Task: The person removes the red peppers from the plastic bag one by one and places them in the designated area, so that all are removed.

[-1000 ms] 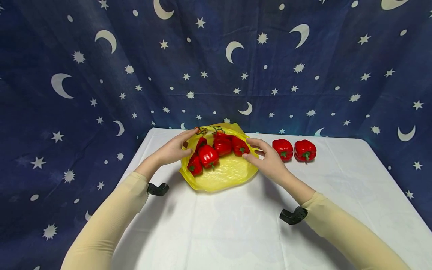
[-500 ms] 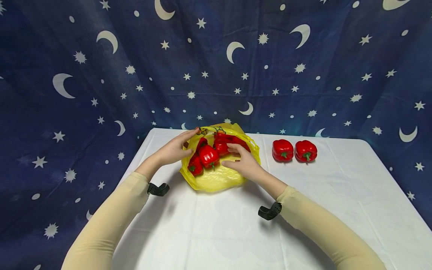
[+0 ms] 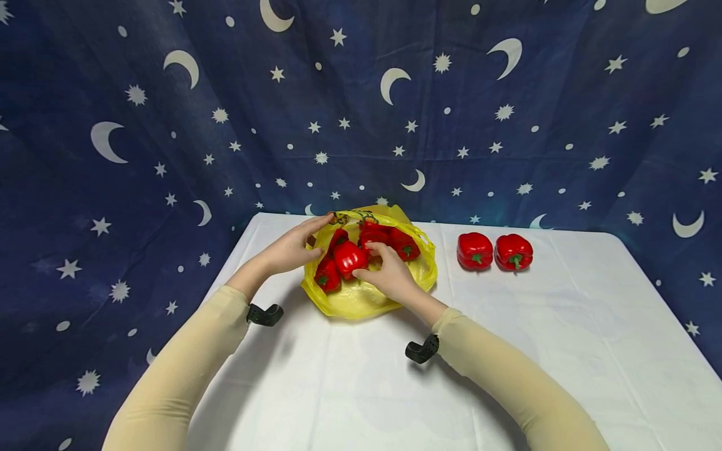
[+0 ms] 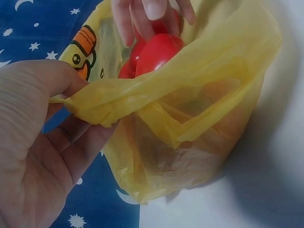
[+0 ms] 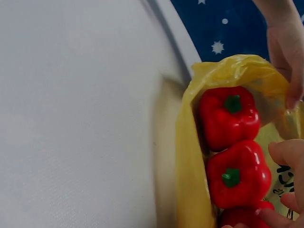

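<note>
A yellow plastic bag (image 3: 361, 307) lies with its mouth toward me, several red bell peppers (image 3: 348, 257) inside it. My left hand (image 3: 286, 250) holds the left side of the bag's mouth. In the left wrist view, the rim of the bag (image 4: 118, 102) sits between that thumb and fingers. My right hand (image 3: 392, 274) reaches into the mouth, fingers spread beside the front pepper. In the right wrist view, two peppers (image 5: 237, 173) show their green stems, and the right hand (image 5: 292, 164) is partly cut off at the edge; its fingertips are near a lower pepper.
Two more red bell peppers (image 3: 475, 252) stand side by side on the white tablecloth (image 3: 395, 388), to the right of the bag. A dark blue curtain (image 3: 361, 94) with moons and stars hangs behind the table and along its left side.
My right hand has left the right side of the bag's mouth and moved left, over the peppers inside. The left hand has stayed at the left rim.
</note>
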Demonstrator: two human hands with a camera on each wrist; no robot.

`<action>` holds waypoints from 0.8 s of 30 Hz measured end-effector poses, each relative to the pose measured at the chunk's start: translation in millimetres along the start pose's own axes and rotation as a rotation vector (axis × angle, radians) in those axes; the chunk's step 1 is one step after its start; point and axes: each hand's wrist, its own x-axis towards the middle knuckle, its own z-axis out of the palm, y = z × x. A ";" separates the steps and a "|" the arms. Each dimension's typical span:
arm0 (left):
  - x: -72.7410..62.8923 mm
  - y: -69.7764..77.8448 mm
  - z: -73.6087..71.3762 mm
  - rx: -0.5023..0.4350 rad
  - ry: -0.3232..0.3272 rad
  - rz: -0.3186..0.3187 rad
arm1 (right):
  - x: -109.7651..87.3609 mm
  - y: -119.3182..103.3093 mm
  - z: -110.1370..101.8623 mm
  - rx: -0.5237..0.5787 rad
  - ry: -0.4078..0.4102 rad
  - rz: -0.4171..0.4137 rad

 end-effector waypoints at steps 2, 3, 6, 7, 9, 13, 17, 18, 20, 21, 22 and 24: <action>0.2 0.3 0.0 0.000 -0.004 -0.005 | 0.8 -0.6 3.4 -0.057 0.024 -0.020; 0.3 0.4 0.0 0.000 -0.006 -0.008 | 1.2 -1.1 5.0 -0.083 0.033 -0.029; 0.5 0.7 0.2 -0.004 -0.011 -0.009 | 2.7 -2.4 10.3 -0.149 0.045 -0.041; 0.5 0.7 0.3 -0.005 -0.012 -0.009 | 3.1 -2.8 12.1 -0.170 0.044 -0.045; 0.4 0.7 0.4 -0.006 -0.014 -0.009 | 4.1 -3.6 15.5 -0.217 0.040 -0.052; 0.5 0.4 0.5 -0.009 -0.018 -0.014 | 6.1 -6.1 22.6 -0.307 0.027 -0.070; 0.8 1.3 1.0 -0.008 -0.023 -0.017 | 9.5 -8.6 29.6 -0.391 0.027 -0.078; 0.9 1.7 1.2 -0.007 -0.024 -0.017 | 10.4 -8.9 31.1 -0.408 0.029 -0.078; 1.1 2.3 1.7 -0.008 -0.027 -0.015 | 12.0 -9.8 33.6 -0.436 0.036 -0.072; 1.1 2.2 1.9 -0.008 -0.029 -0.012 | 12.7 -10.3 34.6 -0.446 0.041 -0.069; 1.1 2.3 2.0 -0.008 -0.029 -0.010 | 13.2 -10.6 35.5 -0.454 0.046 -0.068; 1.1 2.4 2.3 -0.006 -0.029 -0.006 | 13.9 -11.2 36.3 -0.461 0.056 -0.067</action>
